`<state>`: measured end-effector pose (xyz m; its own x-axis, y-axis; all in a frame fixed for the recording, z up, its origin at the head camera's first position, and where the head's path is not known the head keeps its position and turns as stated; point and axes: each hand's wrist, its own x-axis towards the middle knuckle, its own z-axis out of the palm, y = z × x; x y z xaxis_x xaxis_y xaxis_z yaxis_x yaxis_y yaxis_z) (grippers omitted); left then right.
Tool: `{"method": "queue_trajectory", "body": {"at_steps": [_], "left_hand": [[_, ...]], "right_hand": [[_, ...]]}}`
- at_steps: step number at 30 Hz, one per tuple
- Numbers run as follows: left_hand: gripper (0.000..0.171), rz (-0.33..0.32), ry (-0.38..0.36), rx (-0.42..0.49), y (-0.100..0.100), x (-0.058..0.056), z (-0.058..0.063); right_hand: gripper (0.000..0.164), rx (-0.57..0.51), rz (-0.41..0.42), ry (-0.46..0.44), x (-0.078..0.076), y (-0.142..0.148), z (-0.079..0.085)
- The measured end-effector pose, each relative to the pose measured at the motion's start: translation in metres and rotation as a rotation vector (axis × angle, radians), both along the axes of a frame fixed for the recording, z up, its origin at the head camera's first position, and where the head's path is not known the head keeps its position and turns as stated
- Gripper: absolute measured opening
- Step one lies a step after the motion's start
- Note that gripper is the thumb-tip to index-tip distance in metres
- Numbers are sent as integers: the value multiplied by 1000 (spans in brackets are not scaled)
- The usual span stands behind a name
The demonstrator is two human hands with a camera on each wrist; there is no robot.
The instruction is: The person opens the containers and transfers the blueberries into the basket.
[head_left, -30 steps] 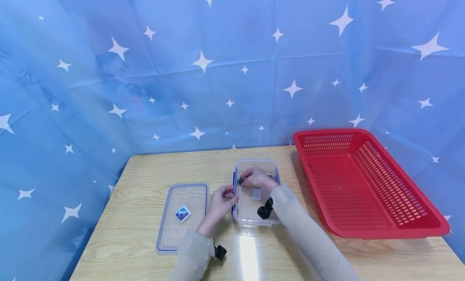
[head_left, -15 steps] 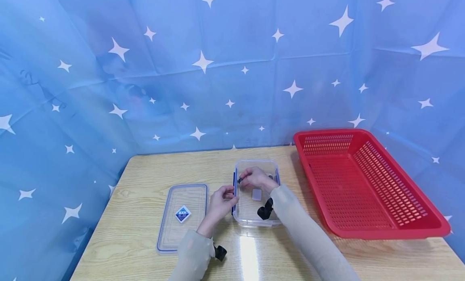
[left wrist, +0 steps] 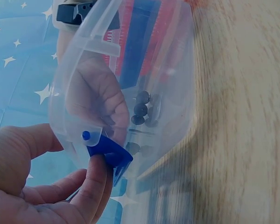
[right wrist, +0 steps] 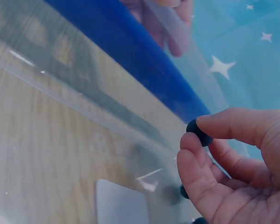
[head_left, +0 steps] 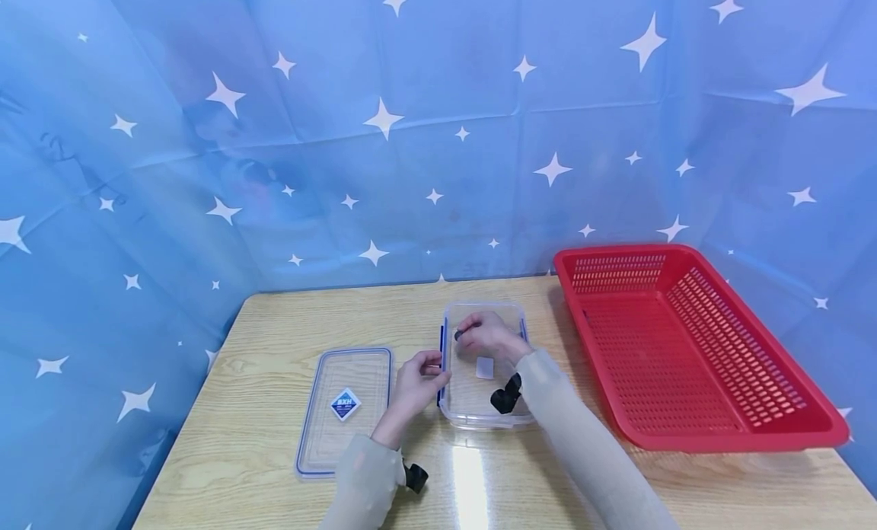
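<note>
A clear plastic box (head_left: 466,421) with blue side latches stands uncovered on the table. My left hand (head_left: 413,385) holds its left wall, with fingers at the blue latch (left wrist: 109,154) and the thumb by the rim. Inside the box, my right hand (head_left: 488,336) pinches a small dark ball (right wrist: 199,133) between thumb and fingertips, close to the left wall. Through the wall, the left wrist view shows several more dark balls (left wrist: 140,109). A pale square piece (head_left: 484,368) lies flat on the box floor. In the head view my right hand covers the other balls.
A clear lid (head_left: 329,458) with a blue seal and a blue diamond label lies left of the box. To the right, a large red basket (head_left: 594,347) with slotted walls sits on the wooden table (head_left: 233,446). A starry blue curtain (head_left: 438,164) hangs behind.
My right hand, pinching the dark ball, has shifted slightly up and to the right in the head view. My left hand stays on the box's left side.
</note>
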<state>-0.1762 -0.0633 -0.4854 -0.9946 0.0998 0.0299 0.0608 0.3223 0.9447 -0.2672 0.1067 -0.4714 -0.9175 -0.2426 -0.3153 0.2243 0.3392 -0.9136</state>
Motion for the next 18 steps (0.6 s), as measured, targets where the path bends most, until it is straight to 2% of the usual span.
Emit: {"method": "queue_trajectory", "body": {"at_steps": [7,18], "left_hand": [[36,-5,13,15,0,0,0],[35,-1,-11,14,0,0,-1]], "right_hand": [[23,-27,-35,58,0,12,8],[31,-99,-83,121,1,33,26]]}}
